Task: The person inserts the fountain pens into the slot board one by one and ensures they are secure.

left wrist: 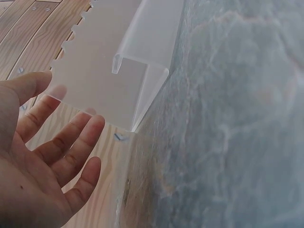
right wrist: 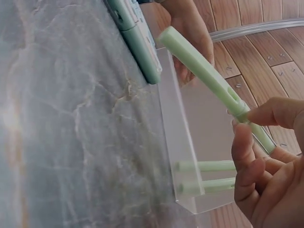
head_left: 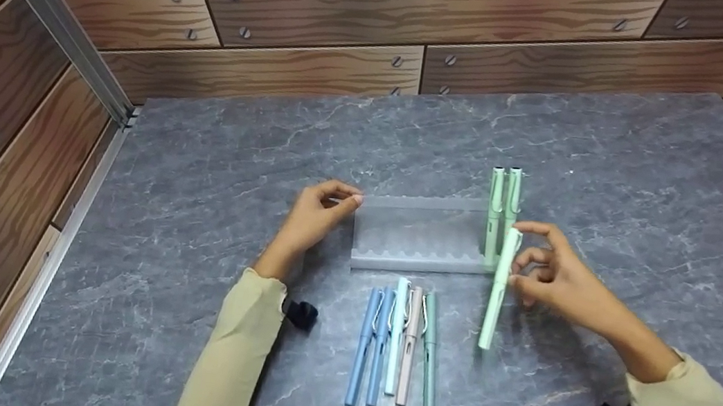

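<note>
My left hand (head_left: 312, 214) pinches the upper left corner of a clear acrylic pen stand (head_left: 421, 228) between thumb and index finger; the other fingers spread behind its notched back plate (left wrist: 97, 61). My right hand (head_left: 558, 278) holds a light green pen (head_left: 496, 304) by its clip end, just in front of the stand's right end. The pen is tilted, its other end pointing down toward the person. Two green pens (head_left: 493, 213) stand side by side in the stand's rightmost slots, leaning on the back plate. In the right wrist view, thumb and fingers pinch the green pen (right wrist: 202, 66).
In front of the stand lies a row of capped pens: two blue pens (head_left: 360, 356), a pale aqua pen (head_left: 394, 347), a pinkish-brown pen (head_left: 408, 356) and a dark green pen (head_left: 430, 359). The grey marbled table (head_left: 191, 222) meets wood-patterned walls (head_left: 331, 10) at the back and sides.
</note>
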The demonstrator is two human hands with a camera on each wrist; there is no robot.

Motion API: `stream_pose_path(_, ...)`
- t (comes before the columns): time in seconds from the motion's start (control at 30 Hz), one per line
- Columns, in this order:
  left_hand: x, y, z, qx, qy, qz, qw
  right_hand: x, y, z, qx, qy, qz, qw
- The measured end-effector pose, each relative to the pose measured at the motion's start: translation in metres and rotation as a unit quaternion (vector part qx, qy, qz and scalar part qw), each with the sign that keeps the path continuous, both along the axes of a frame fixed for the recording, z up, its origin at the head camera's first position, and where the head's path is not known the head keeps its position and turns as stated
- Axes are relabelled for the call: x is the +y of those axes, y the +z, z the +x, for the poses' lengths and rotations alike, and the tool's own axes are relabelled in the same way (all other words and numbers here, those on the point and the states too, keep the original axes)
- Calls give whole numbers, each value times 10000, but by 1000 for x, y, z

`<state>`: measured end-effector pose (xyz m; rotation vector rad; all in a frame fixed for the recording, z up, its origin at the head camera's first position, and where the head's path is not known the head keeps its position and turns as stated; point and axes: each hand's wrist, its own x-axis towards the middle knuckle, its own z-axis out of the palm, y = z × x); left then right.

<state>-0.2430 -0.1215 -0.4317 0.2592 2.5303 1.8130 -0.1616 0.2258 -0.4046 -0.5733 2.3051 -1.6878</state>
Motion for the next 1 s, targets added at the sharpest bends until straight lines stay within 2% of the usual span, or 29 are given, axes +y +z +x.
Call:
stream_pose_path(0.17, 0, 1, 1, -7, -30, -23, 10000, -3, 6, -1, 206, -247, 92, 9994)
stream_pose_path(0.47, 0, -1, 1, 110, 6, -62, 9999, -7, 18, -5, 673, -296, 276, 9969)
stream_pose_path(0.7, -1, -1, 1, 91, -1, -76, 9999, -13, 25, -11, 1086, -456, 625, 9911)
stream_pose_path(1.0, 0, 0, 0, 38, 8, -69, 10000, -17, 33, -20, 1335, -701, 902, 9844)
